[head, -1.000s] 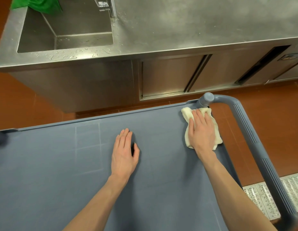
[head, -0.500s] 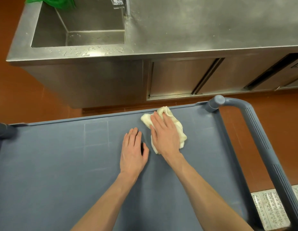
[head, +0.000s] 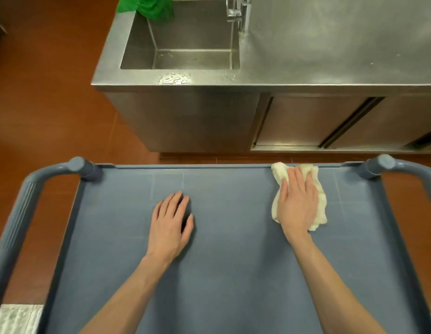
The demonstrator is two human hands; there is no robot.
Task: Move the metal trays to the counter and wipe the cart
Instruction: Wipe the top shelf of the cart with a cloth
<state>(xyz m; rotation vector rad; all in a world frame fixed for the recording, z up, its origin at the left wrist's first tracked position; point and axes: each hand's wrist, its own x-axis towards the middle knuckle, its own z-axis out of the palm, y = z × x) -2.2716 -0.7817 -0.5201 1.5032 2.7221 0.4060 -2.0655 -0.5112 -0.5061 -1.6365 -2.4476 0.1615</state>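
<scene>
The right hand (head: 296, 204) lies flat with straight fingers pressed on a crumpled white cloth (head: 316, 203), holding it against the blue cart (head: 233, 273) top near the far right corner, the cloth's far edge touching the raised rim. The left hand (head: 170, 224) rests palm down on the cart top near its middle, fingers straight and slightly spread, holding nothing.

No metal trays show anywhere in view. The steel counter (head: 330, 44) stands beyond the cart, with a sink (head: 185, 44) at its left end, a tap (head: 238, 13) and a green cloth (head: 147, 6) draped over the sink's far edge, both cut off at the top. The cart's near edge is out of frame.

Half a second earlier the cloth and right hand were close beside the left hand; they now sit well apart from it, to the right. The left hand has kept its place on the cart.
</scene>
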